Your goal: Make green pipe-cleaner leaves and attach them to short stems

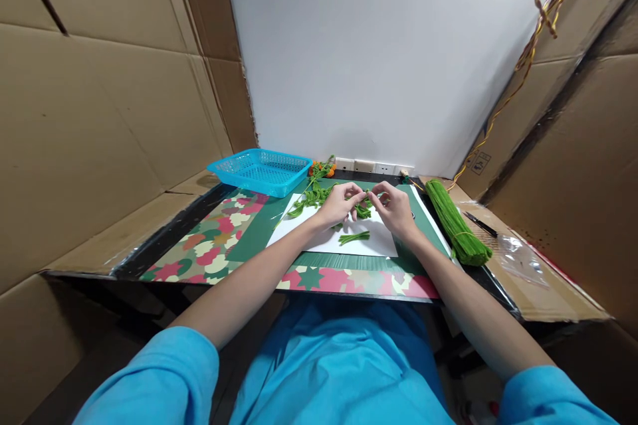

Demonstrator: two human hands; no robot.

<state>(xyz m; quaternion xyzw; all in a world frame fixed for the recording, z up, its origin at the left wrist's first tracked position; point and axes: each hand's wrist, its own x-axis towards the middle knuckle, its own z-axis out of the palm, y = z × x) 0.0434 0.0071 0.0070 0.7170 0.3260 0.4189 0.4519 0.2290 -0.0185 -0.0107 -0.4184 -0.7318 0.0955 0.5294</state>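
Over a white sheet of paper [319,249], my left hand [343,204] and my right hand [391,207] meet with their fingertips pinched together. Between them is a small green pipe cleaner piece [367,194], mostly hidden by the fingers. Bent and curled green pipe cleaner shapes [315,197] lie behind my left hand, and more curls [363,212] show under the fingers. Closer to me, several short cut green pipe cleaners [354,237] rest on the paper in a small pile.
A blue plastic basket [264,179] stands back left, beside orange fuzzy flowers [323,168]. On the right lie a tied bundle of green pipe cleaners [456,222], a dark-handled pointed tool [481,224] and a clear plastic bag [521,259]. Cardboard walls [100,113] flank the table; power sockets [373,167] line the back.
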